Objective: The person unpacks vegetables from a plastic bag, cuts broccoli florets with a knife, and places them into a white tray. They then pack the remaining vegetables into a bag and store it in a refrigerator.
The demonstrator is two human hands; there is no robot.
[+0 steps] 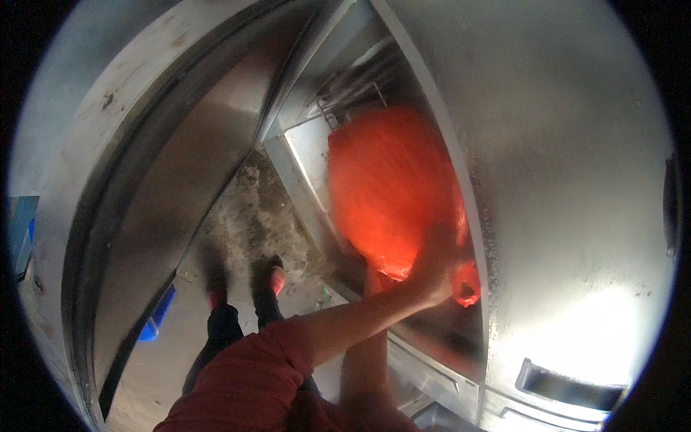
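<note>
A large, bulging red plastic bag (388, 178) fills the opening of a stainless steel cabinet, which looks like a refrigerator. Its contents cannot be made out. My left forearm reaches across to the right, and my left hand (440, 264), dark and blurred, is closed around the gathered part of the bag. A red twisted end with a hole (466, 285) sticks out beside that hand. My right forearm (368, 345) passes beneath the left one and rises to the bag's lower edge; my right hand is hidden by the bag.
An open metal door (178, 178) with a dark seal stands at the left. Another metal door or panel (550, 162) rises at the right, with a recessed handle (567, 386) low down. Wire racks are inside the cabinet. My feet stand on a stained floor (251, 200) near a blue object (156, 318).
</note>
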